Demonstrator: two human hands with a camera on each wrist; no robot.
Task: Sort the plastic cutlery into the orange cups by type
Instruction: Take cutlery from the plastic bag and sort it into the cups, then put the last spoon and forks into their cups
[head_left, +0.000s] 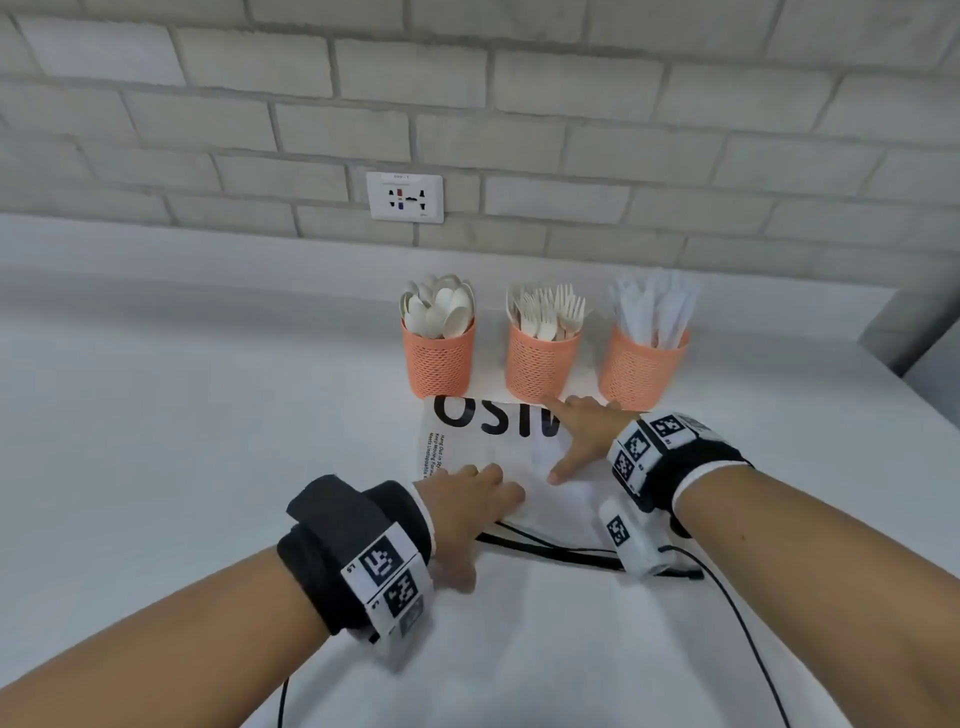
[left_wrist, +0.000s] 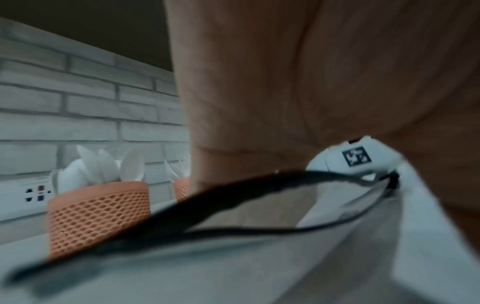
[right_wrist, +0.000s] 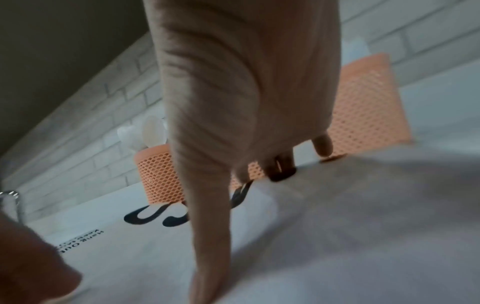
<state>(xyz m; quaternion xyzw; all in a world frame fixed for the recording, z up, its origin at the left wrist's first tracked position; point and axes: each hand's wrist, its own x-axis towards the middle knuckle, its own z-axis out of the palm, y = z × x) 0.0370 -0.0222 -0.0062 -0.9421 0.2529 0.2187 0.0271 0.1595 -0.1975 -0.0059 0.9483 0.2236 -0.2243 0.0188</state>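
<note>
Both flat hands, left (head_left: 467, 512) and right (head_left: 584, 441), on bag (head_left: 524, 467); knife cup (head_left: 643, 366) head-view only.

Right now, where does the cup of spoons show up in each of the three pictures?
Head: the spoon cup stands left of the other two cups, just behind the white bag.
Left wrist: spoon cup at lower left, beside the palm, with the wall socket to its left.
Right wrist: spoon cup left of centre, partly behind the fingers.
Shared landmark: the brick wall behind the cups.
</note>
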